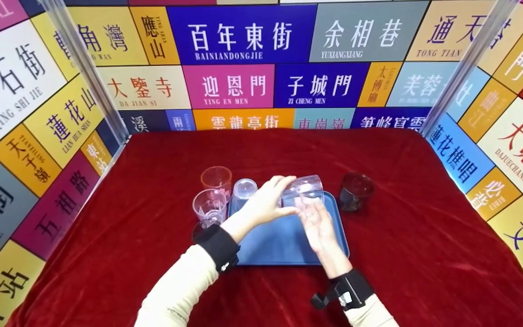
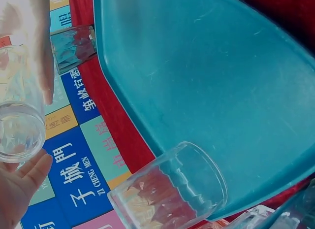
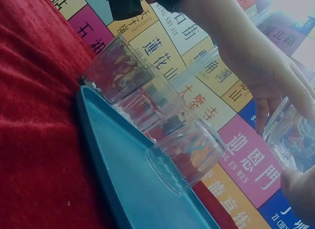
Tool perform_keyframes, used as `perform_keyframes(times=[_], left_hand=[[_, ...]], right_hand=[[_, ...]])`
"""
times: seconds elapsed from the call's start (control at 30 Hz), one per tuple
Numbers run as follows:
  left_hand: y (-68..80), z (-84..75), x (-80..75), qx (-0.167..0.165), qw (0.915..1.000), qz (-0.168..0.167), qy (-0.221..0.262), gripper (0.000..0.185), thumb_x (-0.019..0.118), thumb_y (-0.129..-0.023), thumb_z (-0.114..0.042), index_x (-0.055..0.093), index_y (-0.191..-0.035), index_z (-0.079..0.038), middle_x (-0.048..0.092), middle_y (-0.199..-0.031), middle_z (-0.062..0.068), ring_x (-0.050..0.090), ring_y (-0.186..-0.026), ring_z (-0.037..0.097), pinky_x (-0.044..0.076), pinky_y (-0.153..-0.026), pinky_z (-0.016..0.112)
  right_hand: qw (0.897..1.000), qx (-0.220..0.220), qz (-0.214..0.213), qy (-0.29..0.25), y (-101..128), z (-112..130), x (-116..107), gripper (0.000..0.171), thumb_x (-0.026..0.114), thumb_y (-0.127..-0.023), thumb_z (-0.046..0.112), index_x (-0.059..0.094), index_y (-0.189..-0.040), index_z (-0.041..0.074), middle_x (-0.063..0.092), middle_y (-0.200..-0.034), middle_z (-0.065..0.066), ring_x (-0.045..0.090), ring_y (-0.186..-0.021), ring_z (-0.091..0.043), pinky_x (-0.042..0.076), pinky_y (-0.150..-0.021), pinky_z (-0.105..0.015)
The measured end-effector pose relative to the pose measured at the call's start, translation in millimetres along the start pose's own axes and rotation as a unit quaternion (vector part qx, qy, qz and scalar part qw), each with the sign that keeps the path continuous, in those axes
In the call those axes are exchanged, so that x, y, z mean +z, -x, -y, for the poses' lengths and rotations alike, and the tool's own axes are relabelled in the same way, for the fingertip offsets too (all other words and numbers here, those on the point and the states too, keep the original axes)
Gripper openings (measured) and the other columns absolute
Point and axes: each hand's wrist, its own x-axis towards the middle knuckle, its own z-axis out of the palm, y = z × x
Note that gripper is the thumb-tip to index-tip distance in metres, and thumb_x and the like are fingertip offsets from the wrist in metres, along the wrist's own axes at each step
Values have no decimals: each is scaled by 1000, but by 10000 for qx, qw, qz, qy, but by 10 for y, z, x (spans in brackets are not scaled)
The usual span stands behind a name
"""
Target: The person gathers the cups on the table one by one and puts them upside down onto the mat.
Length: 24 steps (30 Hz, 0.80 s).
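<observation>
Head view, items listed by clock position around the middle of the blue tray (image 1: 279,243).

Item one: held glass (image 1: 310,184), clear, tilted well over on its side, raised above the tray at about 12 to 1 o'clock. It is gripped at one end by the left hand (image 1: 265,200), thumb and fingers spread about it; from below it is held by the right hand (image 1: 317,222). The two hands are brought together at this one piece.

Item two: upturned glass (image 1: 244,187), clear, set mouth down on the tray at between 10 and 11 o'clock.

Item three: orange-rimmed glass (image 1: 216,178), off the tray at 10 o'clock.

Item four: clear tumbler (image 1: 209,205), upright, near the last.

Item five: dark-rimmed glass (image 1: 200,228), at 9 o'clock, partly hidden by the left wrist.

Item six: dark glass (image 1: 356,193), just beside the tray at 2 o'clock.

Ground: red cloth (image 1: 407,254). Backing: wall (image 1: 243,36) covered in coloured, lettered panels.
</observation>
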Motion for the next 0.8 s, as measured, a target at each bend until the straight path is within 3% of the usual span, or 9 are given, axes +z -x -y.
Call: perform_keyframes(times=[0.17, 0.3, 0.37, 0.47, 0.57, 0.67, 0.73, 0.8], left_hand=[[5, 17, 45, 147, 9997, -130, 173, 74, 66, -65, -40, 33, -125, -11, 41, -116, 6, 40, -104, 17, 32, -92, 28], [18, 33, 39, 166, 9998, -61, 118, 75, 61, -66, -47, 32, -125, -10, 40, -117, 6, 39, -105, 16, 30, -93, 26], [28, 45, 7, 92, 9998, -1, 156, 75, 59, -67, -49, 32, -125, -9, 41, -116, 6, 39, -105, 15, 30, -93, 26], [34, 68, -66, -103, 9993, 21, 370, 74, 61, -66, -48, 35, -124, -11, 43, -115, 6, 40, -104, 15, 32, -91, 28], [44, 103, -147, -400, 9981, 92, 452, 71, 65, -63, -45, 38, -123, -17, 44, -112, 4, 42, -100, 15, 36, -87, 30], [73, 145, -219, -726, 9964, 235, 380, 70, 69, -59, -43, 41, -120, -23, 44, -110, 5, 44, -96, 16, 39, -83, 33], [101, 176, -252, -890, 9946, 428, 318, 69, 71, -57, -41, 43, -118, -22, 43, -109, 6, 43, -95, 18, 39, -81, 35], [142, 205, -275, -1025, 9916, 748, 268, 69, 72, -56, -41, 44, -115, -21, 43, -107, 6, 42, -96, 18, 39, -80, 35]], right_hand=[[9997, 42, 219, -130, 0, -23, -25, 29, 40, -88, 18, 40, -111, 0, 48, -111, -14, 27, -118, -29, 42, -79, -26], [9988, -140, 331, 346, 3, -28, -44, 28, 40, -87, 17, 44, -109, 1, 45, -114, -21, 24, -118, -34, 37, -87, -33], [9957, -249, 344, 824, -3, -23, -65, 38, 46, -85, 19, 38, -116, -1, 38, -120, -25, 21, -119, -36, 29, -93, -36], [9857, -398, 494, 1563, -55, 20, -186, 67, 57, -77, 23, 19, -127, -2, 25, -129, -25, 19, -120, -34, 18, -98, -38], [9577, -575, 727, 2723, -256, 61, -569, 79, 60, -74, 30, 11, -131, 5, 26, -132, -15, 26, -120, -21, 20, -98, -31], [9173, -756, 1140, 3740, -412, 157, -865, 78, 60, -73, 34, 15, -132, 9, 31, -130, -7, 31, -118, -14, 26, -95, -28], [8853, -928, 1265, 4377, -390, 251, -851, 80, 62, -71, 35, 16, -131, 7, 30, -130, -11, 28, -119, -19, 24, -97, -31], [8539, -988, 1257, 4953, -260, 385, -640, 81, 63, -71, 30, 16, -130, -1, 28, -130, -18, 23, -121, -25, 19, -98, -36]])
